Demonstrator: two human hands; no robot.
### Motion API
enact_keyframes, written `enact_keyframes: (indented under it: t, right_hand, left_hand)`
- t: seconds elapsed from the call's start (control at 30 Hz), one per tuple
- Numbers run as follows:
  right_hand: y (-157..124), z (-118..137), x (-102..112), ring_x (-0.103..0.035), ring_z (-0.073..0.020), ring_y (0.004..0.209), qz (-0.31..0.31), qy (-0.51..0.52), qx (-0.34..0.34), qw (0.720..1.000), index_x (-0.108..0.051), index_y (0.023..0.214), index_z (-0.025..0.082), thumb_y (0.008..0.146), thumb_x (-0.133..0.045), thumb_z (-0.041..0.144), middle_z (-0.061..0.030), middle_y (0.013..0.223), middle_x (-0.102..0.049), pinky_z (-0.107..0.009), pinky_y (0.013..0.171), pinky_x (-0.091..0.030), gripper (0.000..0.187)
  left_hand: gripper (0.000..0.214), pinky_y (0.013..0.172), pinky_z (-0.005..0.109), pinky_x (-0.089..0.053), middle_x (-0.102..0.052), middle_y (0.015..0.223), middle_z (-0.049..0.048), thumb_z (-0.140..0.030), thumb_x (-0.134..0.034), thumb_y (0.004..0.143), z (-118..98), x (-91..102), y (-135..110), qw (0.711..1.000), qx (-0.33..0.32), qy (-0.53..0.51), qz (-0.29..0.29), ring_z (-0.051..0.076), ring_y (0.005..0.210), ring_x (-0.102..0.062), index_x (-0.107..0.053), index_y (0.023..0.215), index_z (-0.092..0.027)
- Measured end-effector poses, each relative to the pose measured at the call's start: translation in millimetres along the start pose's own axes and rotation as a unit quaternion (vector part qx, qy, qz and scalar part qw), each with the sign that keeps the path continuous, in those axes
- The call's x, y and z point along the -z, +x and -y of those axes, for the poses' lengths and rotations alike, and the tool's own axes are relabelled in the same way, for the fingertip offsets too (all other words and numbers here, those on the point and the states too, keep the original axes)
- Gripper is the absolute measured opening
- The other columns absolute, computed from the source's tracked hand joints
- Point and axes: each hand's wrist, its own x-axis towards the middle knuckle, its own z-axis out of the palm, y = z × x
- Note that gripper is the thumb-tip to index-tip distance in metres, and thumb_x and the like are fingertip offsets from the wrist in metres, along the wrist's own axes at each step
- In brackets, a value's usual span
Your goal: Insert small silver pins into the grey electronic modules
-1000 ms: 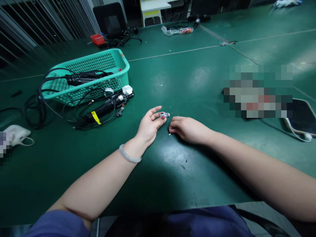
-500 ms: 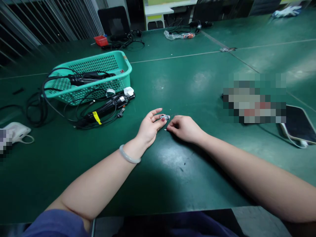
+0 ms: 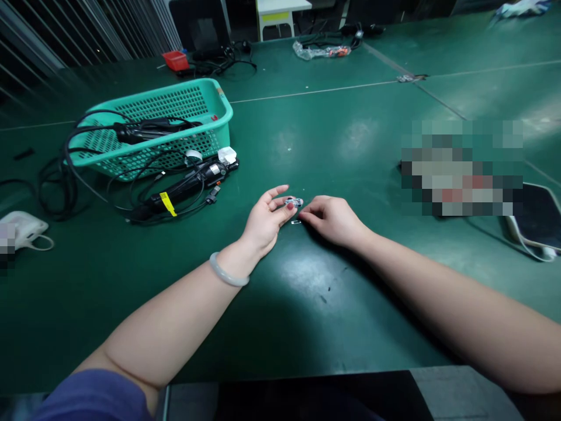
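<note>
Nearer the left hand (image 3: 262,225) than a second earlier, a small white frame (image 3: 295,222) was pinched at the fingertips of the right hand (image 3: 335,219), just beside a silvery part (image 3: 294,202) the half-spread left fingers gripped, beyond the near edge of the table (image 3: 272,327).

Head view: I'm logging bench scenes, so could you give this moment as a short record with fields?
left hand: holds small silvery piece between thumb and fingers
right hand: fingertips at small pale piece; grip unclear
surface: green table
left side: turquoise basket holding black cabled item
before basket: black device with yellow tag
right side: dark-screened phone, white cable attached
</note>
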Motion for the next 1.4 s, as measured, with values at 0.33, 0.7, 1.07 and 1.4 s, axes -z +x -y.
enact_keyframes:
  t: [0.33, 0.7, 1.07, 1.4]
  right_hand:
    - [-3.6, -1.9, 4.3, -0.06, -0.017, 0.075, 0.05, -0.097, 0.085, 0.99, -0.068, 0.082, 0.016, 0.088, -0.052, 0.025, -0.0071, 0.084, -0.063, -0.029, 0.072, -0.047, 0.02]
    - [-4.1, -16.4, 21.1, -0.062, -0.0163, 0.07, -0.098, -0.061, 0.066, 0.991, -0.069, 0.077, 0.018, 0.085, -0.058, 0.022, -0.0054, 0.078, -0.066, -0.029, 0.066, -0.051, 0.014]
    - [-13.7, 11.4, 26.7, -0.062, -0.0142, 0.07, -0.106, -0.01, 0.117, 0.987, -0.068, 0.08, 0.019, 0.085, -0.058, 0.019, -0.0042, 0.079, -0.065, -0.026, 0.063, -0.051, 0.011]
    - [-14.5, 7.8, 25.1, -0.063, -0.0152, 0.07, -0.135, -0.015, 0.097, 0.986, -0.071, 0.086, 0.021, 0.086, -0.057, 0.022, -0.0045, 0.08, -0.066, -0.028, 0.063, -0.053, 0.014]
  left_hand:
    - [0.043, 0.09, 0.029, -0.046, -0.064, 0.088, -0.0005, -0.005, -0.068, 0.069, -1.3, 1.0, -0.4, 1.0, 0.012, -0.004, -0.001, 0.011, 0.088, -0.064, -0.055, 0.108, -0.019]
    - [0.045, 0.094, 0.032, -0.044, -0.062, 0.088, -0.0007, -0.01, -0.073, 0.066, 2.0, 5.6, 0.8, 1.0, -0.002, 0.024, 0.019, 0.01, 0.087, -0.062, -0.056, 0.107, -0.019]
    - [0.038, 0.09, 0.032, -0.048, -0.064, 0.091, 0.0023, -0.009, -0.074, 0.063, 4.2, 4.6, -2.6, 0.993, 0.007, 0.099, 0.063, 0.013, 0.091, -0.062, -0.062, 0.099, -0.017]
    - [0.031, 0.096, 0.036, -0.045, -0.068, 0.091, 0.0029, -0.011, -0.075, 0.064, 5.5, 6.3, -1.2, 0.996, 0.008, 0.073, 0.054, 0.014, 0.091, -0.065, -0.064, 0.093, -0.016]
